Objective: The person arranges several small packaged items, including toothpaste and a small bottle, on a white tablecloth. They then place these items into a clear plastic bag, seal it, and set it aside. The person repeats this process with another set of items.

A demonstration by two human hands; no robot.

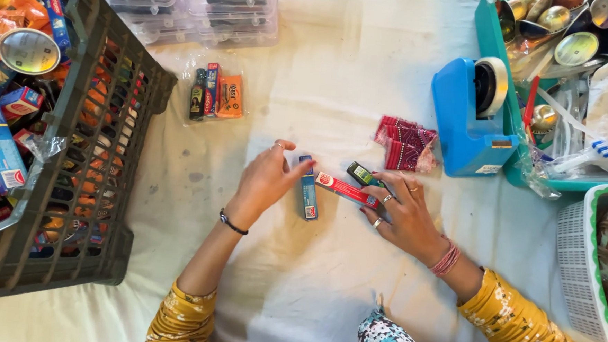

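My left hand [265, 181] rests on the white cloth with its fingertips on the top end of a slim blue box [308, 191] that lies upright on the cloth. My right hand [402, 211] lies flat, fingers on a red and white box [346, 189] set slantwise beside the blue one. A small dark green bottle [363, 174] lies just above that hand's fingertips. A folded red patterned cloth pouch [406, 144] sits a little farther back.
A dark plastic crate [90, 153] full of small packets stands at the left. A clear bag holding a bottle and small boxes [214, 95] lies behind. A blue tape dispenser [470, 117], a teal tray [494, 49] of metal items and a white basket [580, 255] stand right.
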